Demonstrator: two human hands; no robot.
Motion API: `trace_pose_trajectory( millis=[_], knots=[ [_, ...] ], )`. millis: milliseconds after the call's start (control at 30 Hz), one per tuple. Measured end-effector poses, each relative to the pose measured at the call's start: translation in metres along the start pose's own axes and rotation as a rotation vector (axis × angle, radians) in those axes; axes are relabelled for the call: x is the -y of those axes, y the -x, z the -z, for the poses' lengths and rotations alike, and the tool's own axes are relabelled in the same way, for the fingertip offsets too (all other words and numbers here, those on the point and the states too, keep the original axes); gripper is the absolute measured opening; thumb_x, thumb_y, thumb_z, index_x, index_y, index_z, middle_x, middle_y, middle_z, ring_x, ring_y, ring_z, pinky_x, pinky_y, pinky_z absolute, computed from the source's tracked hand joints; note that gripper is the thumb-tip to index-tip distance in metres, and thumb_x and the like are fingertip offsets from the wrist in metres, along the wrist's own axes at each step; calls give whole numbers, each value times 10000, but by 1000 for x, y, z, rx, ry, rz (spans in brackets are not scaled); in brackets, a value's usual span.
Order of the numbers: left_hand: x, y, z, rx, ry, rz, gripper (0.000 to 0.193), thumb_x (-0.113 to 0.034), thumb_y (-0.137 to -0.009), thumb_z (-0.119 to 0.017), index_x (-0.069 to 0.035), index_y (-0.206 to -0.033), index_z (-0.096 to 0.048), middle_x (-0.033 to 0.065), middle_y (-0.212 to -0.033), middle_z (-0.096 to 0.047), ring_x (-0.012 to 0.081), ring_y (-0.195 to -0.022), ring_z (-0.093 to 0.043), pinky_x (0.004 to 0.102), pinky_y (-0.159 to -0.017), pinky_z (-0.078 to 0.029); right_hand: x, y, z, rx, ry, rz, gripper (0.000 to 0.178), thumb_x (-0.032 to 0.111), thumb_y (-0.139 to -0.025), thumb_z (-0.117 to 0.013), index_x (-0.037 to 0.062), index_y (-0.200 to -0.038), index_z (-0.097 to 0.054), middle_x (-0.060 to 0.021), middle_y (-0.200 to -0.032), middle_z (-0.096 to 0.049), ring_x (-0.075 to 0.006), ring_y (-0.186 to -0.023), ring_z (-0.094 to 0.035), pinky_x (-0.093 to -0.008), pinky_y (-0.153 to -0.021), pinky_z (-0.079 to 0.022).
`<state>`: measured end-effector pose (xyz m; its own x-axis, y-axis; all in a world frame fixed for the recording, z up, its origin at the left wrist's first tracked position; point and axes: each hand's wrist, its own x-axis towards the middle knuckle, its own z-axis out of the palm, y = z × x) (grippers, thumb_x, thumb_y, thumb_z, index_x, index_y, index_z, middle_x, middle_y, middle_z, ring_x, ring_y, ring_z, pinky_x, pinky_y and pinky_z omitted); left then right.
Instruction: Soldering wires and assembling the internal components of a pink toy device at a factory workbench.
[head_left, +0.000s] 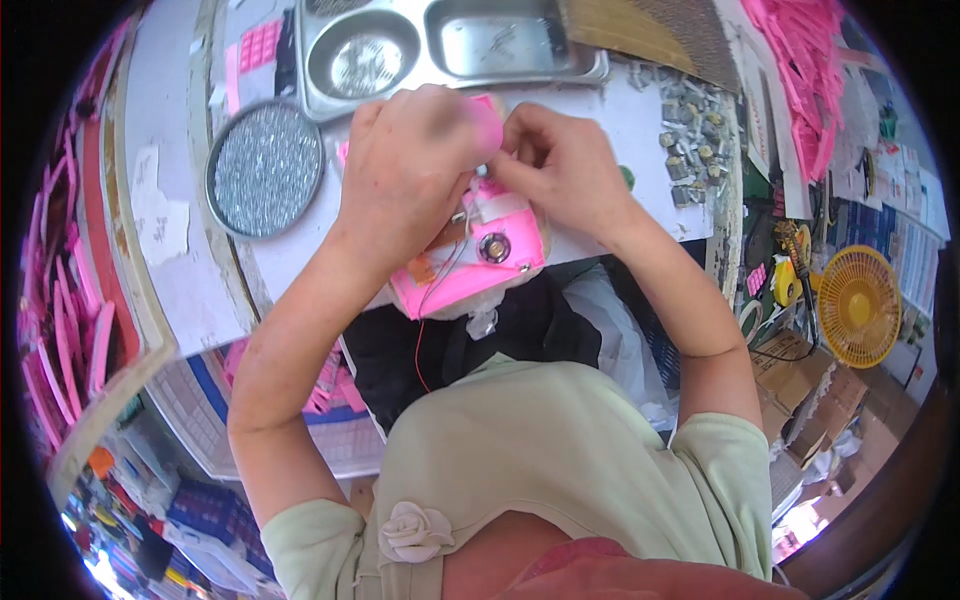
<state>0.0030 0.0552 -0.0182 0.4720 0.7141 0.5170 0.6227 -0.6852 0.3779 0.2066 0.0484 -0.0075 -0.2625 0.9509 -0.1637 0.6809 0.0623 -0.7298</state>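
A pink plastic housing [470, 282] lies at the table's near edge, with thin wires and a small round metal-rimmed part [494, 247] in its face. One red wire hangs from it toward my lap. My left hand [405, 165] curls over the housing's far left side, closed around a rounded pink piece [487, 125] that is partly blurred. Close beside it, my right hand [565, 170] pinches with thumb and forefinger near a small pale part at the top of the housing. What sits between those right fingertips is too small to make out.
A round dish [265, 168] of small shiny metal pieces stands at the left. Behind my hands is a steel compartment tray [312, 100], with brown cardboard [660, 35] over its right end. Several small metal motors [690, 145] lie to the right. A yellow fan [858, 305] stands farther right.
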Motion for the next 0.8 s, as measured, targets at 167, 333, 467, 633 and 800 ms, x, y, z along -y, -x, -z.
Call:
trace_pose_trajectory(
  millis=[167,333,467,633,800],
  knots=[
    [9,9,4,38,-80,-86,189,-167,-754,-701,-98,-928,-678,91,-1051,-629,285,-939,-607,450,-872,-432,-11,-7,-32,-145,-108,129,190,209,-847,-719,53,-939,-660,-159,-737,-685,-351,-677,-696,-423,-632,-546],
    [2,2,9,128,-148,-194,242,-147,-772,-761,-123,-1011,-744,68,-1097,-629,272,-981,-594,457,-940,-395,-25,8,49,-91,-130,68,217,245,-876,-763,77,-992,-690,-72,-728,-685,-188,-661,-673,-350,-601,-507],
    [-3,2,14,216,-185,-188,265,-138,-784,-778,-121,-1046,-746,74,-1140,-617,279,-1018,-581,473,-972,-378,-133,-43,199,-752,180,-100,228,247,-896,-724,53,-1015,-739,-89,-897,-741,-208,-820,-696,-354,-770,-547],
    [-3,2,8,216,-124,-186,278,-155,-787,-771,-114,-1061,-745,80,-1155,-616,288,-1060,-568,488,-988,-378,-336,-36,370,-458,1187,-623,306,193,-901,-589,33,-1091,-768,-249,-1093,-732,-417,-1107,-681,-511,-971,-527],
    [3,6,14,258,-143,-160,291,-175,-772,-762,-120,-1057,-747,73,-1188,-627,287,-1089,-572,488,-987,-383,-402,-47,379,-599,1140,-509,360,306,-993,-532,41,-1032,-771,-241,-1070,-742,-414,-1023,-718,-550,-882,-543]
  ],
)
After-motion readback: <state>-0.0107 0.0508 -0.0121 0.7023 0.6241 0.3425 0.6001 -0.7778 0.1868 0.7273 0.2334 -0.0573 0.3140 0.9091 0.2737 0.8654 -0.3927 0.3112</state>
